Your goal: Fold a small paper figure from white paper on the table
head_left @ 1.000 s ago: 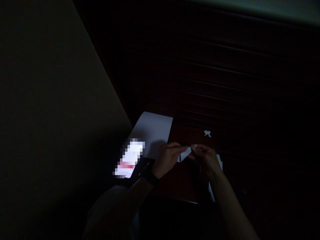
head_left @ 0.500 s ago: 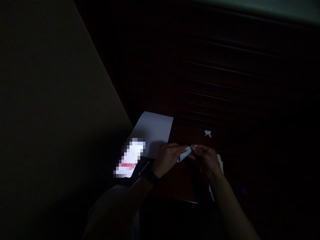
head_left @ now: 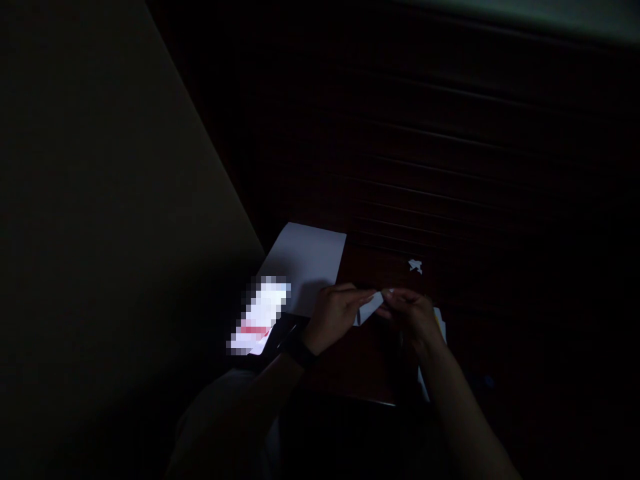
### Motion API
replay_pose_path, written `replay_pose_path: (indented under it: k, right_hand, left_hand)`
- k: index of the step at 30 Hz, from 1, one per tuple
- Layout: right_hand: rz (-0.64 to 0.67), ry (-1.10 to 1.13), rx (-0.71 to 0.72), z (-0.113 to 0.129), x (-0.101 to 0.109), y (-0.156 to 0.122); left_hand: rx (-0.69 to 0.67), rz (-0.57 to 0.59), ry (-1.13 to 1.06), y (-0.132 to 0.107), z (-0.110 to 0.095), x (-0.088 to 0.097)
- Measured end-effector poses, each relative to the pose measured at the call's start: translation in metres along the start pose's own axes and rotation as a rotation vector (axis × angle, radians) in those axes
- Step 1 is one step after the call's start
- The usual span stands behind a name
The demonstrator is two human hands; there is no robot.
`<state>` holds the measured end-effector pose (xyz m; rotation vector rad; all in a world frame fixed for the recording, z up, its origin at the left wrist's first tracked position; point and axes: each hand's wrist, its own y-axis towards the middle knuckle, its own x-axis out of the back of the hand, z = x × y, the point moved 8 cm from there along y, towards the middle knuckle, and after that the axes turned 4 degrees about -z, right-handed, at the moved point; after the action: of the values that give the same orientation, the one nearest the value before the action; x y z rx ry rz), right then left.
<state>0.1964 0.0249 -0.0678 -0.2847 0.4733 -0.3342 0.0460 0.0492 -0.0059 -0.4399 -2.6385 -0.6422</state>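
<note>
A small folded piece of white paper [head_left: 369,309] is held in the air between my two hands, above the dark wooden tabletop [head_left: 357,373]. My left hand [head_left: 336,312], with a dark band on its wrist, pinches the paper's left side. At its upper right corner, my right hand [head_left: 410,312] closes thumb and fingers on the paper. Dim light hides the fold's details and some of the fingertips. Just behind my left hand lies a flat white sheet [head_left: 310,257].
A lit phone screen [head_left: 263,317], pixelated, glows left of my left hand. Small white paper scraps [head_left: 415,266] lie beyond my right hand. White and yellow papers [head_left: 440,323] show partly behind my right wrist. A pale wall [head_left: 125,200] stands left, dark slatted panelling [head_left: 430,133] behind.
Both hands stay nearly in place with the paper between them. The paper has turned slightly, and my right fingers have shifted a little at its corner.
</note>
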Motion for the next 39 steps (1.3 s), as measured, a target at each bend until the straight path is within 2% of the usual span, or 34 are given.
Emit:
replay_pose_path:
  k: [12,30,39]
  right_hand:
    - [0.022,-0.023,0.007,-0.001,-0.0014,-0.0002]
    - [-0.019,-0.023,0.002,0.0022,-0.0005,-0.0029]
    - [-0.099,-0.069,0.009,0.0047,0.0037,-0.0045]
  left_hand:
    - [0.034,0.028,0.036,0.0005,0.0012,-0.0017]
    - [0.04,0.066,-0.126,0.0006,0.002,-0.0059]
    - [0.041,0.084,-0.152,0.0012,-0.0002,-0.0063]
